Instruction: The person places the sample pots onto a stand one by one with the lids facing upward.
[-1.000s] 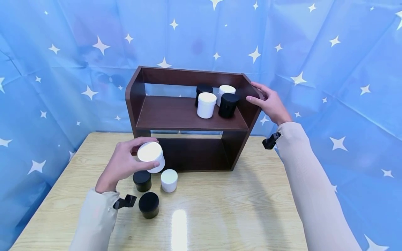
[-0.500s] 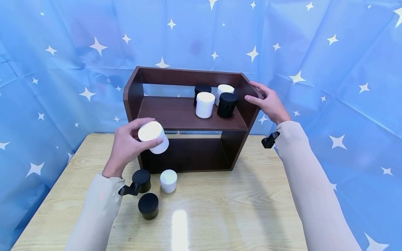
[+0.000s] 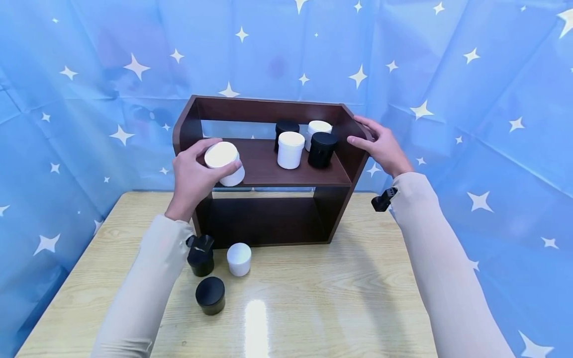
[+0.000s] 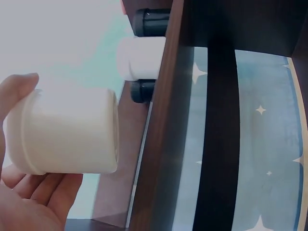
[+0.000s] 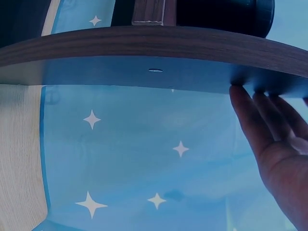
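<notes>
In the head view my left hand holds a white lidded jar, thumb on one side and fingers on the other. The jar is tilted, at the front edge of the upper board of a dark brown two-tier shelf, near its left end. In the left wrist view the jar appears beside that board. My right hand grips the top of the shelf's right side panel, thumb at the inner side. The fingertips press the panel's outer face in the right wrist view.
Two white jars and two black jars stand on the upper board's right end. On the wooden table stand a white jar and two black ones. A starry blue curtain hangs behind.
My left hand has lifted the white jar from just above the table jars up to the upper board's level, slightly to the right. The right hand keeps its place on the side panel.
</notes>
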